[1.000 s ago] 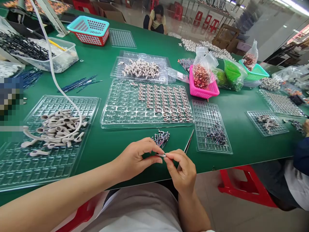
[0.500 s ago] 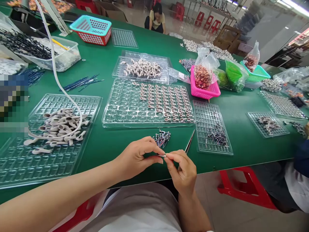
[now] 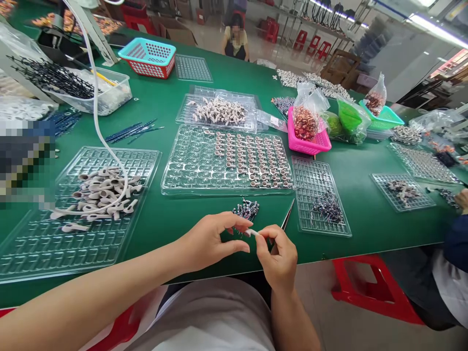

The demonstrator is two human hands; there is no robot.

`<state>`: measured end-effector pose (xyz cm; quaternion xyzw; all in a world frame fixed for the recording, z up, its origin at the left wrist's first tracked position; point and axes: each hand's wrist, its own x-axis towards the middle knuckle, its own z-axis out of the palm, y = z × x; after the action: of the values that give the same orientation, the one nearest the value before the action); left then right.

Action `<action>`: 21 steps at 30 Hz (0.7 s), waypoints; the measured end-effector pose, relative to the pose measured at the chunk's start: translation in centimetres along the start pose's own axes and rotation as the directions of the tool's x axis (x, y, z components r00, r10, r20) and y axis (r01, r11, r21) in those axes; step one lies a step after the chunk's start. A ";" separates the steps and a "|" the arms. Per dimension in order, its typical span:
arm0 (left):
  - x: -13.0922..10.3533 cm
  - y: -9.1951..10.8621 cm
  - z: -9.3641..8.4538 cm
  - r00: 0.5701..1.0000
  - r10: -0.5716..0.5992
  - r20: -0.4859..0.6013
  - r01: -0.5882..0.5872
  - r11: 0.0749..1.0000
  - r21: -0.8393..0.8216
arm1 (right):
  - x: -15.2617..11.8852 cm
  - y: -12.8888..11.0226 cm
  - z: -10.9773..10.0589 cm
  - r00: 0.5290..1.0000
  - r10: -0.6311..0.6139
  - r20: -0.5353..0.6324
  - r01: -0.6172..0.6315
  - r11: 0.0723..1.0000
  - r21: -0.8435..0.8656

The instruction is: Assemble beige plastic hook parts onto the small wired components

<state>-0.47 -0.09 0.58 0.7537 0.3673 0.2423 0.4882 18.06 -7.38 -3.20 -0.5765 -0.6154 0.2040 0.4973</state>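
Note:
My right hand (image 3: 278, 257) pinches a small pale grey earbud shell (image 3: 253, 232) between thumb and fingers. The tweezers (image 3: 288, 214) also sit in that hand, their points facing away from me. Facing it, my left hand (image 3: 215, 239) has its thumb and fingers apart; its fingertips are at the shell's far end, and whether they touch it I cannot tell. Just beyond lies a small heap of dark wired parts (image 3: 246, 208). Farther off, a clear tray (image 3: 193, 168) holds rows of shells on its right side.
Loose shells (image 3: 106, 190) lie on a clear tray at left under a white cable (image 3: 96, 97). At right are a tray of wired parts (image 3: 327, 207) and a pink basket (image 3: 310, 145). A co-worker's sleeve (image 3: 457, 239) shows at the far right.
My left thumb and fingers have spread apart and come off their pinch. The shell now shows more, held by my right hand. The view has shifted slightly.

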 end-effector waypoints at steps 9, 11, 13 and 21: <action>-0.2 0.0 0.4 0.987 0.123 -0.104 -0.107 0.983 0.146 | 0.2 -0.1 0.2 1.000 -0.006 -0.020 0.005 0.998 -0.057; -0.3 0.2 0.6 0.984 0.122 -0.132 -0.098 0.979 0.177 | 0.2 0.0 0.1 0.999 -0.035 -0.005 0.034 0.997 -0.072; -0.6 0.7 0.5 0.981 0.118 -0.156 -0.084 0.974 0.211 | 0.2 0.0 0.1 0.996 -0.080 0.026 0.082 0.993 -0.084; -3.5 1.4 -4.8 0.927 0.087 -0.366 0.050 0.936 0.349 | 0.4 1.2 -0.3 0.977 -0.200 0.074 0.203 0.979 -0.026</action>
<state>-5.63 -0.58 3.78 0.7720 0.4840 0.3169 0.2634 18.96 -6.78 -3.88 -0.5119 -0.6912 0.1626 0.4835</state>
